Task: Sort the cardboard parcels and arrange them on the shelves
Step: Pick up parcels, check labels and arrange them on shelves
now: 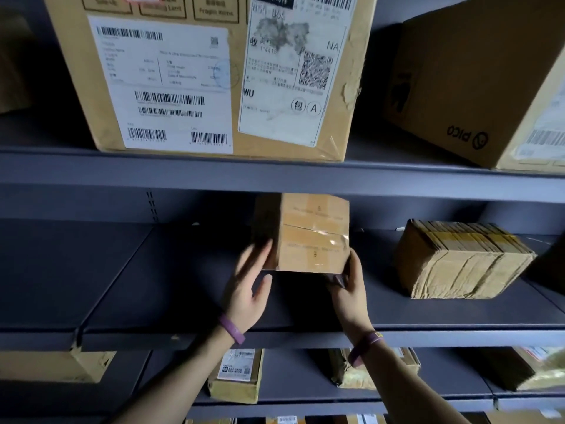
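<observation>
Head view: parcel (305,234) at middle shelf (153,286), flanked by both hands; resting or lifted, cannot tell. Left hand (249,289): fingers (258,258) straight, flat against left side. Right hand (351,289): pinching near right corner, fingers curled beneath. Both equally near.

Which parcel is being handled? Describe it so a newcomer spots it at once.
Find the middle shelf. Near its centre, a small taped box is between the left hand and right hand. Unlike the crumpled parcel to its right, its faces are smooth.
</observation>
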`<action>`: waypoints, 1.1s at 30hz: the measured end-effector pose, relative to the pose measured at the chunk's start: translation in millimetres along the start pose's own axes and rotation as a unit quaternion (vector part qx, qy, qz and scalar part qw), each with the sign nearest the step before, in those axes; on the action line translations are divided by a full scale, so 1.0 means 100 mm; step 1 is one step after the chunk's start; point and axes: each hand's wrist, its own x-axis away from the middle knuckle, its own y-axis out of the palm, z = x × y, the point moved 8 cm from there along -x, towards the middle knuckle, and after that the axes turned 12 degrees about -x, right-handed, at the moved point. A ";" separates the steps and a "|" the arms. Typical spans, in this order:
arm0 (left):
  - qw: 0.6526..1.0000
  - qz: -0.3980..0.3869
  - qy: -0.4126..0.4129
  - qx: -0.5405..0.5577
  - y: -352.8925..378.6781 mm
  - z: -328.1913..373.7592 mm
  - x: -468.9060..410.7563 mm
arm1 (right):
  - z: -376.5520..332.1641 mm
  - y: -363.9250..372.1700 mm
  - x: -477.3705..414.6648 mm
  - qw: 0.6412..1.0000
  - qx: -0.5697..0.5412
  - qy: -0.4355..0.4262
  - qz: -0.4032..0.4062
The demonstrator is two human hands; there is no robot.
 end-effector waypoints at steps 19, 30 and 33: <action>0.904 0.015 -0.347 0.250 -0.35 -0.32 -0.44 | -0.59 0.13 0.00 0.996 -0.083 -0.038 -0.010; 0.912 -0.056 -0.335 0.232 -0.32 -0.13 -0.31 | -0.66 0.15 0.06 0.999 0.000 -0.038 -0.038; 0.911 -0.033 -0.361 0.196 -0.35 -0.20 -0.30 | -0.59 0.13 0.02 0.998 -0.048 -0.016 -0.031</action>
